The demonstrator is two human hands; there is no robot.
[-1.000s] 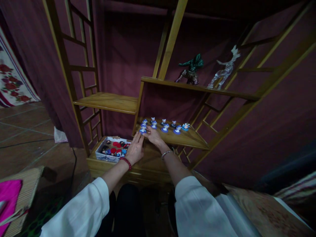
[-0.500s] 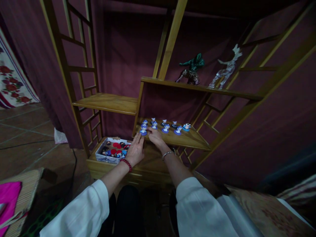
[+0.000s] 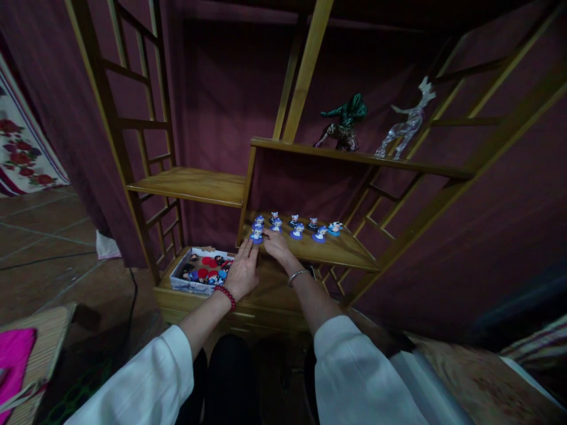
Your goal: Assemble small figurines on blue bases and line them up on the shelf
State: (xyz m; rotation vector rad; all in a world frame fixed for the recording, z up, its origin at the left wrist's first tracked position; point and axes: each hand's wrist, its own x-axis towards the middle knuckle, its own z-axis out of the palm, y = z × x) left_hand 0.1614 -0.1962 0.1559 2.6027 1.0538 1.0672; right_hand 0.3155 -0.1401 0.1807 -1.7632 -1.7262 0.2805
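Note:
A small purple-and-white figurine stands upright on a round purple base, at the front left of the middle shelf. My left hand has its fingers stretched toward it, the tips at the shelf's front edge just below the base. From the right, my right hand reaches in with bent fingers, its tips closed at the figurine's side. Its thumb and lower fingers are partly hidden. Several similar figurines stand close by, among them a purple one, another purple one and a blue-based one.
On the lower ledge, left of my left hand, sits an open box with red, black and blue figurines inside. A dark green figure and a clear deer figurine stand on the shelf above. An upright wooden divider borders the figurines at left.
Both hands stay at the front left figurine, with barely any movement. The whole view has shifted very slightly.

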